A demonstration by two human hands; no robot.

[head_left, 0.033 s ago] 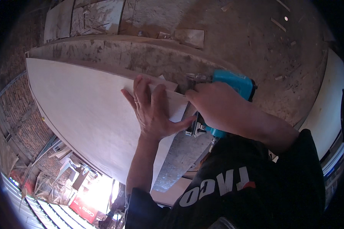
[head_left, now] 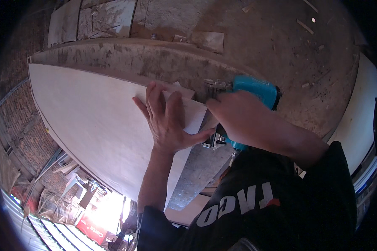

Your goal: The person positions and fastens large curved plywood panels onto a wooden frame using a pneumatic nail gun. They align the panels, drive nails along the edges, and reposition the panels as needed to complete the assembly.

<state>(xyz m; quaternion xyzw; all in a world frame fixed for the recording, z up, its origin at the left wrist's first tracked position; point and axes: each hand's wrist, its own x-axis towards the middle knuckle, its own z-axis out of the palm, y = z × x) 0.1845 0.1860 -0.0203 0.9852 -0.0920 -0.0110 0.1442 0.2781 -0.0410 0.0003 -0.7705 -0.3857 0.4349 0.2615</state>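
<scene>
Head view: A large pale sheet of plywood point(head_left: 92, 121) is laid over a rough, stained table point(head_left: 155, 58), its near corner overhanging the table's edge. The left hand point(head_left: 167, 121) is pressed flat on the sheet near that corner; the fingers point(head_left: 155, 98) are spread and extended, palm down, with the thumb point(head_left: 199, 136) stretched toward the tool. The sheet lies directly under the fingers and extends well beyond them to the left. A turquoise power tool point(head_left: 253, 94) is gripped by the right hand point(head_left: 238, 119), whose fingers are curled tightly around the tool body. The tool's metal front point(head_left: 215, 85) is set at the sheet's edge, just beside the left hand. Wood scraps point(head_left: 207, 39) are scattered on the dusty floor point(head_left: 280, 37) beyond the table.
</scene>
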